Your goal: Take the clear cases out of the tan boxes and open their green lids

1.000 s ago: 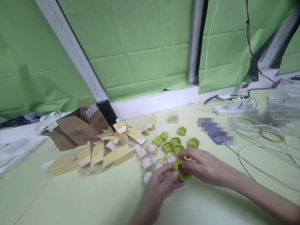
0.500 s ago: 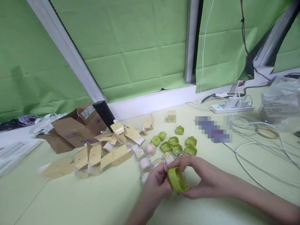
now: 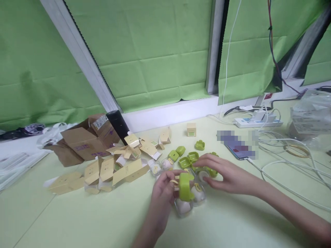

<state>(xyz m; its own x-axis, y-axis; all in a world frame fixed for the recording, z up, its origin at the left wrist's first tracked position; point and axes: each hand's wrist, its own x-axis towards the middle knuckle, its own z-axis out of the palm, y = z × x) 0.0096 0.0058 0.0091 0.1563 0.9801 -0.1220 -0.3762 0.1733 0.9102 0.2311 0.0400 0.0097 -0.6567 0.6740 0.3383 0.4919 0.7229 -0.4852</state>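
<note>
My left hand (image 3: pixel 161 193) grips a green plastic case (image 3: pixel 185 186), held on edge above two clear cases with pale balls inside (image 3: pixel 190 200). My right hand (image 3: pixel 222 174) has let the green case go and reaches over the cluster of small green cases (image 3: pixel 190 159), fingers spread and curled loosely over one of them (image 3: pixel 212 171). More clear cases with pink balls (image 3: pixel 165 164) lie just left of that cluster.
Opened yellow cartons (image 3: pixel 117 167) and a torn brown cardboard box (image 3: pixel 85 139) lie at the left. A black cylinder (image 3: pixel 117 124) stands behind them. A phone (image 3: pixel 239 146), a power strip (image 3: pixel 257 121), white cables (image 3: pixel 289 165) and a plastic bag (image 3: pixel 310 117) fill the right.
Both hands held the green case before. Now only the left hand holds it, turned on edge, and the right hand has moved away toward the green cases behind.
</note>
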